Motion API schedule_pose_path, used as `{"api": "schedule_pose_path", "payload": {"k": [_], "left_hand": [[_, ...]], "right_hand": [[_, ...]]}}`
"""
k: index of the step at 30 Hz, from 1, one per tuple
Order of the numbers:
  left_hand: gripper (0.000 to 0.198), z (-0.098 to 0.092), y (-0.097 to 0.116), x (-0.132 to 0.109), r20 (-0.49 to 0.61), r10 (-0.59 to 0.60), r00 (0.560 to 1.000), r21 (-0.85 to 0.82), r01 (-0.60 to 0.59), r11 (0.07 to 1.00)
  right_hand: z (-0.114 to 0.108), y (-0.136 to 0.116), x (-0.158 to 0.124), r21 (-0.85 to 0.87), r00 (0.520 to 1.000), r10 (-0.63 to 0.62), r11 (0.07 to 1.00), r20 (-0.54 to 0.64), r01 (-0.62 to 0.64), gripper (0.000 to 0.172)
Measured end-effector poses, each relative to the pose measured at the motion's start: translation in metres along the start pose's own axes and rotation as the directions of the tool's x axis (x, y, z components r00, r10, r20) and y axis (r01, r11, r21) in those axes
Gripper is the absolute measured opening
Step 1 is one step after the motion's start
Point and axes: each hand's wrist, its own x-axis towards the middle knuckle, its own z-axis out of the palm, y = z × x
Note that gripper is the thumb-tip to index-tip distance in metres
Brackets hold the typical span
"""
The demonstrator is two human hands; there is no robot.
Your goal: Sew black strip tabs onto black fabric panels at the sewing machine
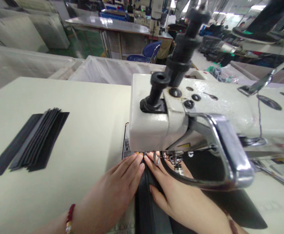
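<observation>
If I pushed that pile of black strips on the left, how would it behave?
The pile of black strips would probably slide apart, since its pieces overlap unevenly. Each looks thin, so likely light and bendable.

Head-worn view, forward and down

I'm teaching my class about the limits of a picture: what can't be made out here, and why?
All in the head view:
Near end of the long, flat black strip: cut off by the bottom edge.
Outer fingers of the bare right hand: partly hidden by the curved chrome bar.
Exact count of narrow dark strips piled at left: they overlap too closely.
Needle's tip: hidden behind the white, glossy sewing-machine head.
</observation>
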Motion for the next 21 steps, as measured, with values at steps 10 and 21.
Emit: {"api": "schedule_pose_path", "payload": {"k": [10,21], "left_hand": [[0.046,-0.011,-0.005,0.008,0.1,-0.001,0.995,-0.094,0.01,0.996],[0.04,-0.027,0.0,-0.01,0.032,0.062,0.998,-0.331,-0.048,0.942]], "right_hand": [[0.006,0.005,0.002,-0.03,0.999,0.024,0.999,0.047,-0.023,0.053],[0.0,-0.01,-0.028,-0.094,0.993,-0.026,0.995,0.112,0.037,0.051]]}}
